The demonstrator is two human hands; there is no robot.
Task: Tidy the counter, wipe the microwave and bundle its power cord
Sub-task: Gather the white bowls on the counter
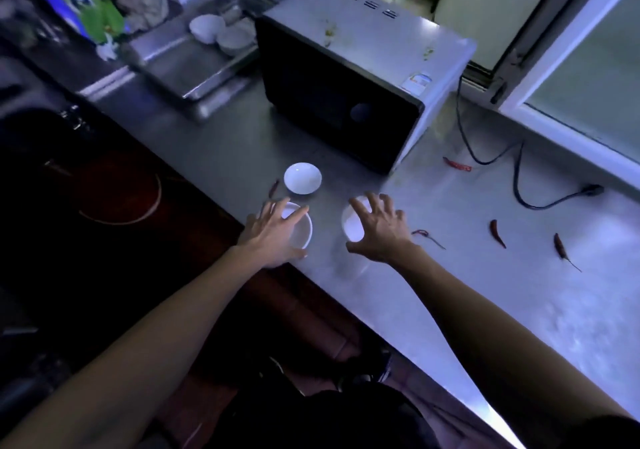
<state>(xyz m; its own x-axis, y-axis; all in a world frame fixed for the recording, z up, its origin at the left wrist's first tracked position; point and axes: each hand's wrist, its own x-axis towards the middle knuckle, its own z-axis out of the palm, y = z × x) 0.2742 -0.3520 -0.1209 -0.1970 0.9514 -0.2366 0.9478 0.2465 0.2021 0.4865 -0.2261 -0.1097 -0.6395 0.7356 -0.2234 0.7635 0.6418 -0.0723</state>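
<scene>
Three small white dishes sit on the steel counter (pixel 450 275) in front of the microwave (pixel 346 77). My left hand (pixel 273 233) lies over the left dish (pixel 301 230), fingers spread across its rim. My right hand (pixel 379 228) hovers with spread, bent fingers over the right dish (pixel 351 228); whether it touches is unclear. The third dish (pixel 302 178) stands free behind them. The microwave's top carries yellowish stains (pixel 329 34). Its black power cord (pixel 519 178) trails loose on the counter to the plug (pixel 594 190) at right.
Several dried red chillies (pixel 497 233) lie scattered on the counter right of my hands, one (pixel 274 188) by the left dish. A steel tray (pixel 187 67) with white bowls (pixel 221 32) stands left of the microwave. A window frame (pixel 554 109) borders the counter's far side.
</scene>
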